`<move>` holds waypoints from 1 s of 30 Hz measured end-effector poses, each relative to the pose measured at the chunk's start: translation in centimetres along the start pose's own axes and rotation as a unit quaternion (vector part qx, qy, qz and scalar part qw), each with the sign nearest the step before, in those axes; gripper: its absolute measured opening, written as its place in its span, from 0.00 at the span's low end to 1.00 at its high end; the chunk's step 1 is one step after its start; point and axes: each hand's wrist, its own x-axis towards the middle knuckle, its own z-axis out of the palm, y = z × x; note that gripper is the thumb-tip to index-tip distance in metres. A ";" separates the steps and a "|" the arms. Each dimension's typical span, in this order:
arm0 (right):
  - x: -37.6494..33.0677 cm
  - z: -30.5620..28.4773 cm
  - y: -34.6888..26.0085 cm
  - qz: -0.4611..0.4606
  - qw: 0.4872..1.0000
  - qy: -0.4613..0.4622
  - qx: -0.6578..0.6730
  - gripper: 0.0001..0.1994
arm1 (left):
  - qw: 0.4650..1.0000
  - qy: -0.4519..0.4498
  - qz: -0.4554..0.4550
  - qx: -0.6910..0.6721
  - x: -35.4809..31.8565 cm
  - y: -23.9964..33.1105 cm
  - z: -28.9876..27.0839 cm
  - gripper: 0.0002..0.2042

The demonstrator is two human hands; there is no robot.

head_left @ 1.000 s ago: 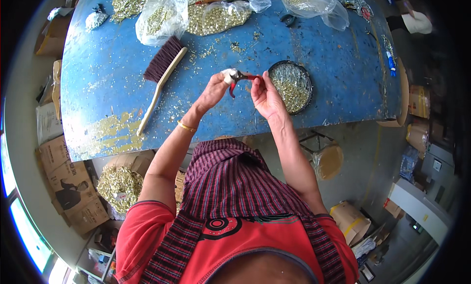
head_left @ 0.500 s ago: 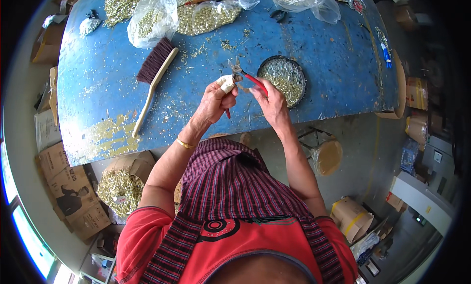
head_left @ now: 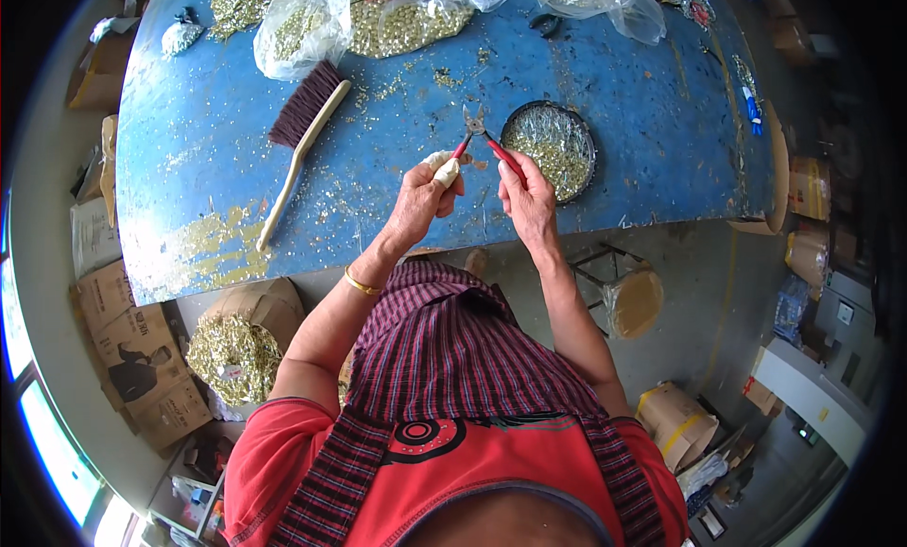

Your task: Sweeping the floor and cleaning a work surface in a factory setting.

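Note:
Red-handled cutting pliers (head_left: 475,127) are raised over the near part of the table, with their jaws spread and pointing away from me. My left hand (head_left: 425,196), white wrapping on its thumb and a finger, is closed on one handle. My right hand (head_left: 529,199) is closed around the other handle, which is swung wide. Just beyond my right hand, a round black dish (head_left: 592,160) holds small gold and silvery bits. Whether my left fingers also pinch something small cannot be made out.
On the blue table (head_left: 397,122) lie a dark-bristled brush (head_left: 302,150) at left and clear bags (head_left: 307,37) of gold beads at the far side. Gold scraps are scattered about. A round-seated stool (head_left: 633,301) and cardboard boxes (head_left: 142,344) stand around it.
The pliers have come upright, a little to the right, and both handles now show above my hands. My right fingers have closed in around their handle. The view has shifted slightly.

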 end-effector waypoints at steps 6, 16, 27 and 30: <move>0.8 -0.4 -0.6 0.025 0.998 -0.064 -0.013 0.15 | 0.999 0.046 -0.018 0.000 -0.6 0.4 0.8 0.12; -0.7 0.7 -0.3 -0.041 0.980 -0.032 -0.192 0.13 | 0.977 0.087 0.017 0.197 -1.1 -0.9 1.5 0.12; -1.6 0.6 2.4 -0.041 0.982 -0.002 -0.183 0.13 | 0.992 0.034 -0.120 0.022 -0.8 -1.5 1.6 0.12; -1.8 0.6 2.0 -0.023 0.983 -0.006 -0.182 0.14 | 0.985 0.001 -0.145 -0.094 -0.3 -2.0 2.0 0.13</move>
